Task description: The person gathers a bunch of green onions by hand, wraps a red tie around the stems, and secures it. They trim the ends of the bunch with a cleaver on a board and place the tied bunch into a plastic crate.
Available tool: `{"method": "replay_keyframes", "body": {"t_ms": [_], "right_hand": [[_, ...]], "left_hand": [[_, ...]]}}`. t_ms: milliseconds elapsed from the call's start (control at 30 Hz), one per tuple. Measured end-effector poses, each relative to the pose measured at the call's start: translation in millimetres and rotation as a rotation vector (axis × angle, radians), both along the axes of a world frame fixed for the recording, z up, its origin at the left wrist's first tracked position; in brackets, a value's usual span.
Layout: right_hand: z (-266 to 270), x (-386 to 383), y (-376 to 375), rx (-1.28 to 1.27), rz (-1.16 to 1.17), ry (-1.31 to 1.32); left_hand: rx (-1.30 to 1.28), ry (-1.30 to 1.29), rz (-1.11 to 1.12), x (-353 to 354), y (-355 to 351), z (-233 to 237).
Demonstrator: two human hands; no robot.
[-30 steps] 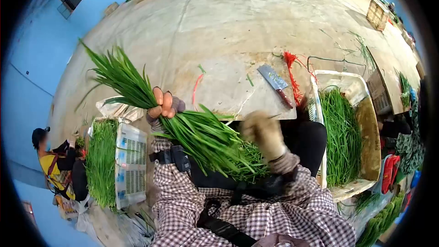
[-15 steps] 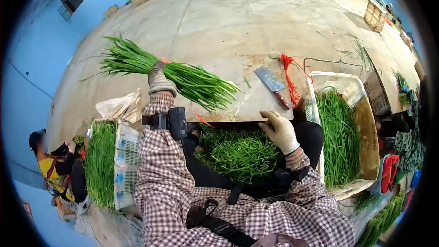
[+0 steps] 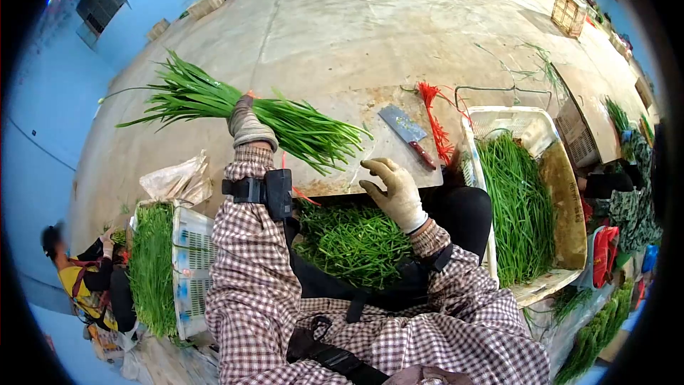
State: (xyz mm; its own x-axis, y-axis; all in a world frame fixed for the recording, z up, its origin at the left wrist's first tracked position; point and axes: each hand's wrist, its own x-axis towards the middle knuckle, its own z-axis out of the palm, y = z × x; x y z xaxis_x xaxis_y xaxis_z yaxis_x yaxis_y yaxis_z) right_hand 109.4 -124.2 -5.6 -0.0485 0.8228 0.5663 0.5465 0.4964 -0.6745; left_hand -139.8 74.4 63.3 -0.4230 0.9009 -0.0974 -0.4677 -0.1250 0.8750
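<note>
A bundle of long green stalks [image 3: 306, 127] is gripped around its middle by my left hand [image 3: 246, 115], over a low board [image 3: 356, 103]. My right hand [image 3: 392, 189], in a pale glove, hovers near the board's front edge with thumb and fingers apart and nothing between them. A cleaver [image 3: 407, 130] with a dark red handle lies on the board, beside a bunch of red ties [image 3: 436, 125]. Below the board's edge, between my legs, is a heap of cut green pieces [image 3: 353, 242].
A white crate [image 3: 491, 207] of green stalks stands at the right, another crate [image 3: 191, 264] at the left. A person [image 3: 89, 271] in yellow sits at far left. Another person [image 3: 630, 199] is partly visible at far right. A wooden crate [image 3: 568, 13] stands farther back.
My right hand has moved left and slightly up, toward the bundle's cut ends. My left hand still grips the bundle. The view has shifted slightly.
</note>
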Motion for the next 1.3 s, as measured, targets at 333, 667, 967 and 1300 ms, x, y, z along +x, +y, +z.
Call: {"method": "replay_keyframes", "body": {"t_ms": [333,667,967,1300], "right_hand": [[-8.1,-43.0,42.3,-0.026,-0.346,-0.085],[-130.9,23.5,-21.6,-0.41,0.212,-0.441],[-88.8,14.4,7.6,-0.588,0.205,-0.367],[-153.4,-52.1,62.0,-0.729,0.346,-0.206]], "left_hand": [[0.025,-0.088,0.154,39.4,-19.8,-6.4],[0.085,-0.292,0.051,-13.0,-4.7,-16.2],[0.152,-0.261,0.099,-91.6,-23.3,14.1],[0.244,-0.452,-0.06,-90.6,21.3,-115.9]]}}
